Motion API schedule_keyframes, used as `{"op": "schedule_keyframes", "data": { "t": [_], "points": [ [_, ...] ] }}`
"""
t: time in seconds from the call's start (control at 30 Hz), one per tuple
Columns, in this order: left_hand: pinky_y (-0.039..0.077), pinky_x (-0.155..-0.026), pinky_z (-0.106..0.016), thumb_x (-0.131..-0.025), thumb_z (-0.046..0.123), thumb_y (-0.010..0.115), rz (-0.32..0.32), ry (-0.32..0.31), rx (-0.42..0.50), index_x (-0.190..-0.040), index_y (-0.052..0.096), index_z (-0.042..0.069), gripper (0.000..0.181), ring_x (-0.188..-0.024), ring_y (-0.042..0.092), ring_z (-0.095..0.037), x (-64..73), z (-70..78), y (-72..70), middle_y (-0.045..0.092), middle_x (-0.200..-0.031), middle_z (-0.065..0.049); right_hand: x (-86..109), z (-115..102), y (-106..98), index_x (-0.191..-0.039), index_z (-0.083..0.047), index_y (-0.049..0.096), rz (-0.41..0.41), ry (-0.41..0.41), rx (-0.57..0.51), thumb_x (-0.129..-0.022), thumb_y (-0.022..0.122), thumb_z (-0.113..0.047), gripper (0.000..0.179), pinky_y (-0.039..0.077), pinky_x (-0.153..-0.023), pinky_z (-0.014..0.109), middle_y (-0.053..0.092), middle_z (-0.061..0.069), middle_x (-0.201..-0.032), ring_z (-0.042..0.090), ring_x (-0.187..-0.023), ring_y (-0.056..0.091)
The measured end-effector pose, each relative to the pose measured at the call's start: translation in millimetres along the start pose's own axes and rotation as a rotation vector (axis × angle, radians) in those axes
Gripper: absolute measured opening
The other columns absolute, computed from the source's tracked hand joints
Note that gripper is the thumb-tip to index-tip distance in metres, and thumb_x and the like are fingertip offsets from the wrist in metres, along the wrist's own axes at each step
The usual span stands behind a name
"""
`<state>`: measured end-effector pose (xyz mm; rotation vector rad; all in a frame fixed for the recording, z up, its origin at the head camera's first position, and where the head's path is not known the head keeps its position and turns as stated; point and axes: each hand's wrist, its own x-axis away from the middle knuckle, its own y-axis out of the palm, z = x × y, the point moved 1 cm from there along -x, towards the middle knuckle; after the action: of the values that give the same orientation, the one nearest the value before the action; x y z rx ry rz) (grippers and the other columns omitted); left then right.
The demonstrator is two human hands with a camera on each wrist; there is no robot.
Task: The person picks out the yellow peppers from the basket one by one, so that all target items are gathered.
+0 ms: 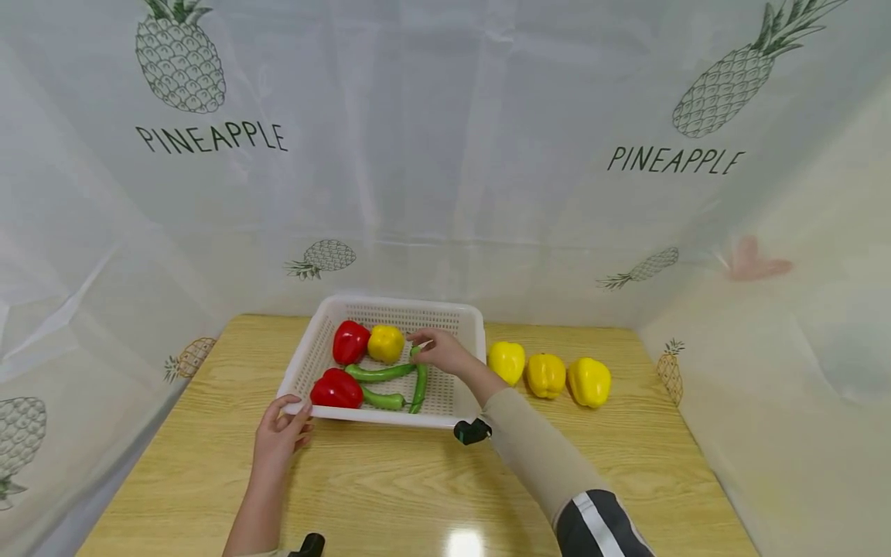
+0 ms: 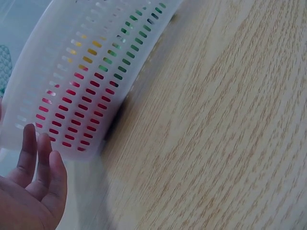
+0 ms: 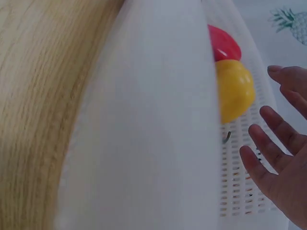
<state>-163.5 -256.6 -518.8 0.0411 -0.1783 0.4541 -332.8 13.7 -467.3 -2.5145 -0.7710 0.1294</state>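
Observation:
A white plastic basket holds two red bell peppers, a yellow bell pepper and three long green peppers. My left hand holds the basket's front left corner, with one digit over the rim and the other fingers outside the wall; the left wrist view shows three of these fingers. Over the basket's right half hovers my right hand, just above the upper end of one green pepper. In the right wrist view its fingers are spread, with nothing between them.
Three yellow bell peppers stand in a row on the wooden table, right of the basket. Behind the table hangs a whitish sheet printed with pineapples. It also runs along both sides.

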Motion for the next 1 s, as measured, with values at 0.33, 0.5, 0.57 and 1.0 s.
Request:
{"op": "schedule_keyframes", "data": {
  "t": [0.33, 0.5, 0.57, 1.0],
  "points": [
    [0.055, -0.063, -0.026, -0.094, 0.018, 0.067, 0.002, -0.014, 0.021, -0.115, 0.049, 0.012, 0.028, -0.07, 0.064, -0.013, 1.6, 2.6, 1.6, 0.067, -0.078, 0.003, -21.1, -10.8, 3.3, -0.131, -0.007, 0.058, -0.083, -0.003, 0.21, -0.088, 0.073, -0.011, 0.046, 0.047, -0.092, 0.04, 0.054, 0.017, -0.133, 0.037, -0.118, 0.051],
    [0.055, -0.063, -0.026, -0.094, 0.018, 0.068, 0.001, -0.016, 0.019, -0.115, 0.05, 0.012, 0.028, -0.07, 0.064, -0.013, 1.7, 1.5, 4.0, 0.067, -0.078, 0.002, -29.8, -11.1, 4.0, -0.133, -0.008, 0.057, -0.125, -0.023, 0.246, -0.087, 0.073, -0.009, 0.049, 0.043, -0.1, 0.044, 0.053, 0.014, -0.136, 0.037, -0.124, 0.048],
    [0.055, -0.063, -0.026, -0.094, 0.018, 0.067, 0.001, -0.018, 0.017, -0.116, 0.049, 0.011, 0.029, -0.07, 0.064, -0.014, 1.2, 1.0, 5.0, 0.067, -0.079, 0.002, -33.0, -10.0, 4.8, -0.133, -0.009, 0.058, -0.138, -0.027, 0.253, -0.086, 0.073, -0.01, 0.049, 0.04, -0.104, 0.045, 0.052, 0.012, -0.138, 0.035, -0.128, 0.045],
    [0.056, -0.065, -0.028, -0.093, 0.02, 0.069, 0.013, -0.019, -0.005, -0.116, 0.048, 0.012, 0.032, -0.07, 0.064, -0.013, 0.6, 0.0, 0.2, 0.068, -0.079, 0.004, -55.5, 5.6, 16.8, -0.134, -0.016, 0.058, -0.144, -0.039, 0.327, -0.084, 0.076, -0.017, 0.053, 0.025, -0.114, 0.04, 0.041, 0.005, -0.148, 0.023, -0.14, 0.03]
  ]
}}
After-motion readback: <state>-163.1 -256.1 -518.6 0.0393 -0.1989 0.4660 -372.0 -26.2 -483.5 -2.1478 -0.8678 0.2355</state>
